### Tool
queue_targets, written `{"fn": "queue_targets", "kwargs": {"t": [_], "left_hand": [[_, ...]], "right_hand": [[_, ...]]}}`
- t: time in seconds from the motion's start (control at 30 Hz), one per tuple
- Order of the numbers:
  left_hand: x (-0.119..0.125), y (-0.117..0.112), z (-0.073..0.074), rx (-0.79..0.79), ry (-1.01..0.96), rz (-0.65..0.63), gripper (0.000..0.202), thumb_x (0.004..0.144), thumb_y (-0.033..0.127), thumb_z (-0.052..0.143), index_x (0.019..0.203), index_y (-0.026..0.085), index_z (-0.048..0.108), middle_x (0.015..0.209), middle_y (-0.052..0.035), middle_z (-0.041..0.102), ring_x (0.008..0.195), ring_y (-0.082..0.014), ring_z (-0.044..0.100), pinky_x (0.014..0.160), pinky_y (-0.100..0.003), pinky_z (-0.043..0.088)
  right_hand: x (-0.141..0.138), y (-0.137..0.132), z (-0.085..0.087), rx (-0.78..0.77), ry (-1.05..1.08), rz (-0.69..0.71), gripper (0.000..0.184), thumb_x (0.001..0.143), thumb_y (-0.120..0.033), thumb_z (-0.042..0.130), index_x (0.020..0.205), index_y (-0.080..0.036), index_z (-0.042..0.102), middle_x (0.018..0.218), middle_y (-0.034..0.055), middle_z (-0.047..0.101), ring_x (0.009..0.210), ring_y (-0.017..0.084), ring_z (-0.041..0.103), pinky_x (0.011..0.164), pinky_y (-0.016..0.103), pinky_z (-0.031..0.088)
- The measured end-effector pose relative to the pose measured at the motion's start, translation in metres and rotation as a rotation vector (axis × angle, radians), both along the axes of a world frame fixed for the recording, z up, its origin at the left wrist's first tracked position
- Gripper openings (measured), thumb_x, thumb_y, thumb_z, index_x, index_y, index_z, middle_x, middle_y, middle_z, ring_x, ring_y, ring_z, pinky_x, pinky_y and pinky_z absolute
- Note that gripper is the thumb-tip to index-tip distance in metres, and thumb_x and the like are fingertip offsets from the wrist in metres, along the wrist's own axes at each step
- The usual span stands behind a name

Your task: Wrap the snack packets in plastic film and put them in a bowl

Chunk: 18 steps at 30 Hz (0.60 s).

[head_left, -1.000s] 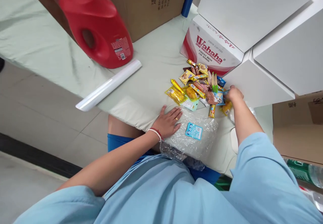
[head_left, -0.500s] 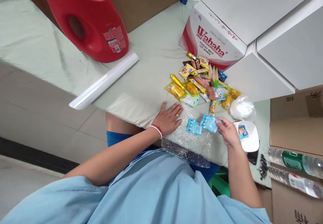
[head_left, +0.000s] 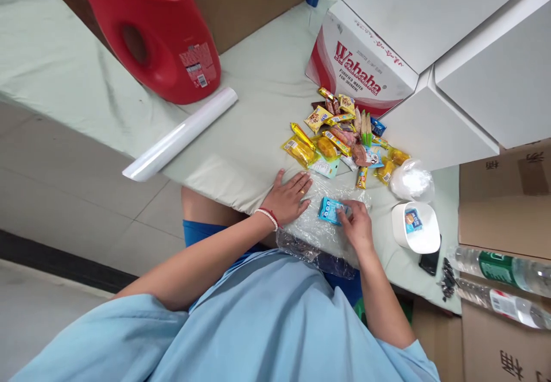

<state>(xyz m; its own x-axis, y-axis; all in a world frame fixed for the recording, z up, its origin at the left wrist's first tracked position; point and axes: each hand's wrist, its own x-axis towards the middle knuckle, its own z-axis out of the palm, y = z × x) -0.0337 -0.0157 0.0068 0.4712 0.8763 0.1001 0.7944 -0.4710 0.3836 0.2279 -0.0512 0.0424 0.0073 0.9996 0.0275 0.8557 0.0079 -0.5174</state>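
Observation:
My left hand (head_left: 288, 198) lies flat with spread fingers on the near edge of the table, at the left side of a sheet of clear plastic film (head_left: 312, 230). The film hangs over the table edge towards my lap. My right hand (head_left: 359, 227) pinches a light blue packet (head_left: 330, 210) by its right end, low over the film. Only one blue packet can be made out; anything under it is hidden. Beyond both hands spreads a pile of wrapped snacks (head_left: 340, 135).
Right of my right hand stands a white tub (head_left: 400, 238) with a blue packet (head_left: 414, 221) inside, beside a bundled clear plastic bag (head_left: 412, 181). A white roll (head_left: 181, 135), red jug (head_left: 159, 37), Wahaha carton (head_left: 361, 66) and water bottles (head_left: 503, 270) lie around.
My right hand has moved left with its blue packet, bringing it over or onto the other blue packet on the film. My left hand has stayed flat in place.

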Motion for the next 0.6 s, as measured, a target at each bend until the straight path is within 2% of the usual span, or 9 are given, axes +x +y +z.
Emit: {"fn": "queue_targets", "kwargs": {"t": [0.1, 0.2, 0.27, 0.3, 0.4, 0.43, 0.5, 0.6], "left_hand": [[-0.001, 0.0, 0.0, 0.01, 0.006, -0.003, 0.061, 0.107, 0.047, 0.032, 0.162, 0.023, 0.037, 0.17, -0.0084, 0.034, 0.158, -0.0277, 0.031, 0.129, -0.066, 0.003], [-0.001, 0.0, -0.001, 0.015, 0.017, -0.003, 0.06, 0.107, 0.047, 0.033, 0.162, 0.024, 0.038, 0.17, -0.008, 0.034, 0.158, -0.0279, 0.031, 0.13, -0.066, 0.004], [-0.001, 0.0, -0.002, 0.019, 0.022, -0.004, 0.06, 0.107, 0.047, 0.033, 0.162, 0.024, 0.038, 0.17, -0.0082, 0.034, 0.157, -0.028, 0.031, 0.13, -0.066, 0.004], [-0.001, 0.0, -0.002, 0.022, 0.024, -0.005, 0.06, 0.107, 0.047, 0.034, 0.162, 0.024, 0.038, 0.17, -0.0085, 0.035, 0.157, -0.028, 0.032, 0.13, -0.066, 0.003], [0.0, 0.001, -0.003, 0.028, 0.03, -0.005, 0.059, 0.107, 0.047, 0.034, 0.161, 0.024, 0.04, 0.169, -0.0089, 0.035, 0.157, -0.0279, 0.032, 0.129, -0.065, 0.002], [0.0, 0.001, -0.003, 0.028, 0.034, -0.004, 0.059, 0.107, 0.047, 0.034, 0.16, 0.025, 0.04, 0.169, -0.0089, 0.035, 0.157, -0.0277, 0.032, 0.129, -0.065, 0.003], [0.0, 0.001, -0.002, 0.022, 0.041, -0.001, 0.058, 0.106, 0.047, 0.035, 0.16, 0.025, 0.041, 0.169, -0.009, 0.036, 0.157, -0.0277, 0.033, 0.129, -0.066, 0.004], [0.0, 0.002, 0.001, 0.008, 0.045, -0.003, 0.058, 0.106, 0.046, 0.036, 0.16, 0.024, 0.041, 0.169, -0.0088, 0.036, 0.157, -0.028, 0.033, 0.129, -0.067, 0.005]], "right_hand": [[0.006, 0.013, 0.004, 0.048, -0.083, 0.039, 0.034, 0.098, -0.044, 0.053, 0.112, -0.021, 0.073, 0.11, 0.0122, 0.07, 0.08, 0.025, 0.064, 0.081, 0.042, 0.056], [0.013, 0.052, 0.012, 0.142, -0.202, 0.057, 0.032, 0.1, -0.037, 0.049, 0.114, -0.021, 0.073, 0.107, 0.0124, 0.072, 0.097, 0.031, 0.063, 0.094, 0.048, 0.052], [0.014, 0.088, 0.016, 0.211, -0.287, 0.057, 0.036, 0.098, -0.034, 0.053, 0.127, -0.02, 0.068, 0.12, 0.015, 0.07, 0.114, 0.034, 0.059, 0.104, 0.053, 0.046], [0.013, 0.108, 0.018, 0.244, -0.33, 0.055, 0.044, 0.095, -0.033, 0.058, 0.136, -0.019, 0.063, 0.133, 0.0169, 0.065, 0.125, 0.036, 0.053, 0.109, 0.055, 0.042], [0.007, 0.164, 0.019, 0.222, -0.427, 0.091, 0.078, 0.085, -0.035, 0.073, 0.156, -0.019, 0.044, 0.162, 0.0186, 0.039, 0.148, 0.04, 0.032, 0.118, 0.06, 0.032], [0.005, 0.18, 0.02, 0.17, -0.442, 0.106, 0.083, 0.083, -0.035, 0.075, 0.158, -0.019, 0.041, 0.165, 0.0188, 0.035, 0.148, 0.041, 0.031, 0.117, 0.06, 0.034], [0.008, 0.21, 0.022, 0.066, -0.453, 0.121, 0.08, 0.085, -0.035, 0.075, 0.157, -0.019, 0.043, 0.161, 0.0202, 0.041, 0.14, 0.041, 0.043, 0.11, 0.057, 0.042], [0.029, 0.247, 0.034, 0.012, -0.435, 0.077, 0.049, 0.096, -0.034, 0.061, 0.143, -0.018, 0.059, 0.14, 0.0187, 0.061, 0.115, 0.031, 0.06, 0.097, 0.044, 0.049]]}}
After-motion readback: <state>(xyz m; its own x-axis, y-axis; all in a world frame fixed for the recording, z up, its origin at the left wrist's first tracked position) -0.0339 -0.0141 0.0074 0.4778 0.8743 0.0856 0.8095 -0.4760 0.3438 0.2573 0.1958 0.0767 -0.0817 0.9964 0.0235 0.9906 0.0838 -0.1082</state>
